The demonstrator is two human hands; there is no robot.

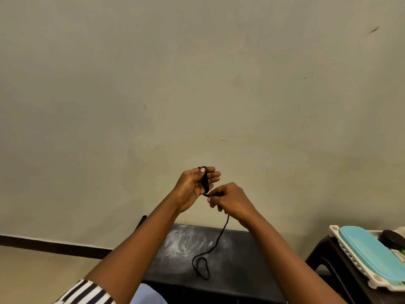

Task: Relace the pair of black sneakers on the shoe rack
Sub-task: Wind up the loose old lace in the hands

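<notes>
A striped sleeve (pixel 87 292) is cut off by the lower edge, to the left of the black bench top (pixel 241 260), whose near part is hidden behind both forearms. Above the bench top's far edge, against the wall (pixel 197 84), the left hand (pixel 192 187) is raised with its palm turned inward, fingers fairly straight and close together, thumb pressing a dark bunch of the black shoelace (pixel 220 236) against them. How that bunch is wound or folded is hard to make out. Just right of it and a little lower, also above the far edge, the right hand (pixel 232 199) has its fingers curled, pinching the lace between thumb and fingertips. From that hand the thin, dull black cord hangs down in a loose curve and ends in a small loop lying on the bench top, near its middle. Right of the bench top, a white tray (pixel 350 255) bearing a turquoise lid (pixel 370 253) is clipped by the frame's edge.
</notes>
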